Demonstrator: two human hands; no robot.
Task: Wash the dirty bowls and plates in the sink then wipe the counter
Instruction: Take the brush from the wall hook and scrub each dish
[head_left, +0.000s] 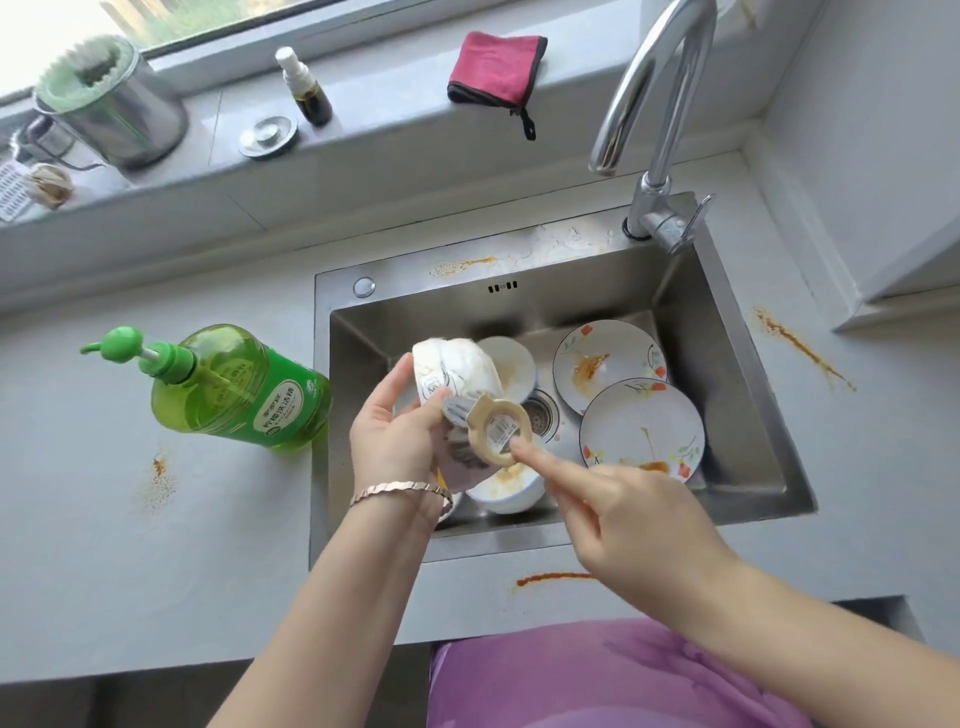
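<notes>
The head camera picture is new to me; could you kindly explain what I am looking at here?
No machine here: a person wears a camera on the head, looking down at both bare hands over a steel sink. The left hand grips a white cloth bundle and a beige ring; the right hand touches that ring with its forefinger. In the sink lie stained flowered plates and white bowls. A green soap bottle stands on the grey counter, which carries orange smears. A red cloth lies on the sill behind.

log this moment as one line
left hand: grips white cloth | right hand: index finger on beige ring tag | sink: two stained plates, two bowls | counter: orange stains
</notes>
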